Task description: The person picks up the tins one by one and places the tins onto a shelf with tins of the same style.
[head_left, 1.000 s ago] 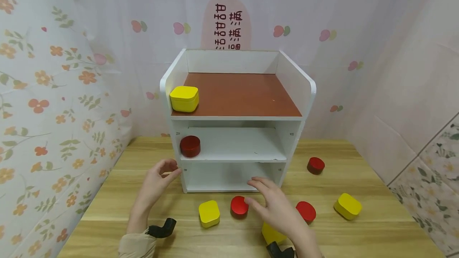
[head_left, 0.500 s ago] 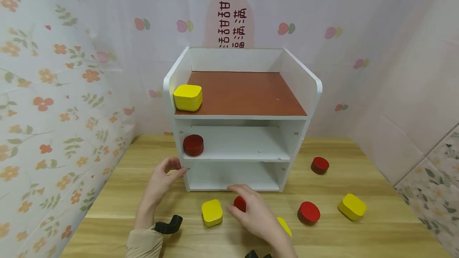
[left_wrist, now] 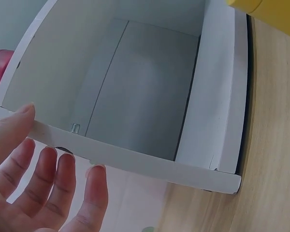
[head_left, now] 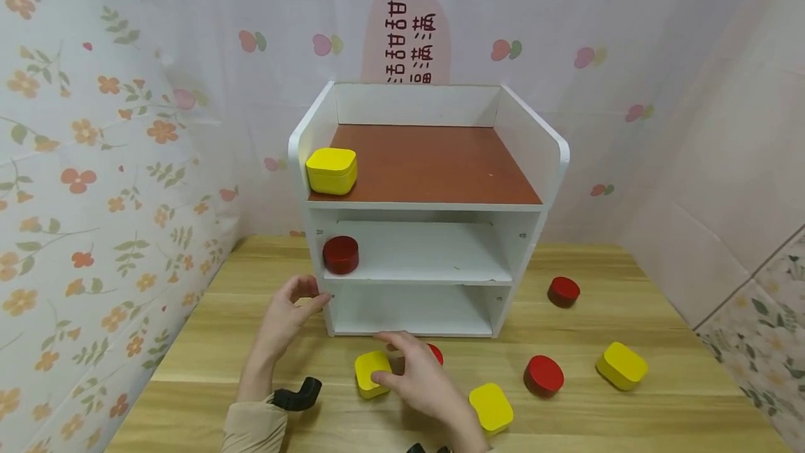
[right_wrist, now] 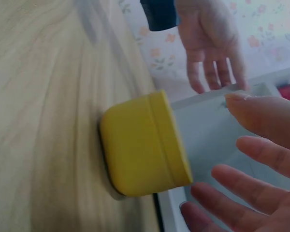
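A white shelf unit (head_left: 408, 206) with a brown top stands on the wooden table. At its lower left front edge is my left hand (head_left: 284, 317), thumb tip at the edge and fingers loosely bent beside the side panel; whether it presses there I cannot tell. My right hand (head_left: 418, 376) hovers over the front of the table, fingers spread, holding nothing. Its thumb overlaps a yellow rounded-square box (head_left: 371, 373) in the head view; in the right wrist view the lidded yellow box (right_wrist: 140, 145) is apart from the fingers. A red round box (head_left: 436, 353) is partly hidden behind this hand.
Another yellow box (head_left: 332, 171) sits on the top left, and a dark red round box (head_left: 342, 255) on the middle shelf. To the right lie yellow boxes (head_left: 491, 407) (head_left: 622, 365) and red round boxes (head_left: 544, 376) (head_left: 563, 291). A floral curtain (head_left: 126, 159) encloses the table.
My right hand has moved left, from beside the red round box to the yellow box, uncovering another yellow box. The left hand has stayed at the shelf edge. The head view has shifted slightly.
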Demonstrator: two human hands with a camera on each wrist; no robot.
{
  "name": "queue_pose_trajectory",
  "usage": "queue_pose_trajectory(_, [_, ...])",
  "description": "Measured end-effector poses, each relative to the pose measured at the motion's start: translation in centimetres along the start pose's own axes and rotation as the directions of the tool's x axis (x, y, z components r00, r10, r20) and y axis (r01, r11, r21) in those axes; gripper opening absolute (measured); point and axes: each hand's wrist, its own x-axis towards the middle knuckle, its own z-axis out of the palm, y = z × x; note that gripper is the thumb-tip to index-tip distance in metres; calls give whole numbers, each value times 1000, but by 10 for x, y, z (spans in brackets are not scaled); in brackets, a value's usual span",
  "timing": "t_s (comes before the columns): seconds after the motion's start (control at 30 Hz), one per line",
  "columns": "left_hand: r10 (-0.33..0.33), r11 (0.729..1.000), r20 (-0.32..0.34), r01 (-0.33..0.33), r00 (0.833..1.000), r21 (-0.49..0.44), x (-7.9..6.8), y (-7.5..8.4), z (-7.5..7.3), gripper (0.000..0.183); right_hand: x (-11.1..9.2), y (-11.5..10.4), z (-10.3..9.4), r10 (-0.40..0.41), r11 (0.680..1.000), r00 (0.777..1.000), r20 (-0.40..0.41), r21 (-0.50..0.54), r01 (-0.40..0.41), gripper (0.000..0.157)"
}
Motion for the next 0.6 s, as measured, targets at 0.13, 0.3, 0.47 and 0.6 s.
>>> queue_pose_trajectory(0.13, [-1, 1000, 3, 1, 1000, 1, 0, 0, 0, 37, 3, 3, 5, 13, 1000, 1000, 4, -6, -13, 57])
queue_pose_trajectory(0.3, [0, 1000, 3, 0, 1000, -5, 1, 1, -1, 36, 7, 1, 10, 28, 999, 999, 22, -22, -27, 61])
queue_pose_trajectory(0.47, [1, 1000, 6, -1, 1000, -1, 1, 1, -1, 37, 9, 1, 14, 57, 997, 997, 57, -53, -54, 67])
queue_pose_trajectory(0.6, [-1, 1000, 10, 1, 1000, 2, 0, 0, 0, 38, 10, 2, 18, 93, 993, 993, 79, -77, -86, 70])
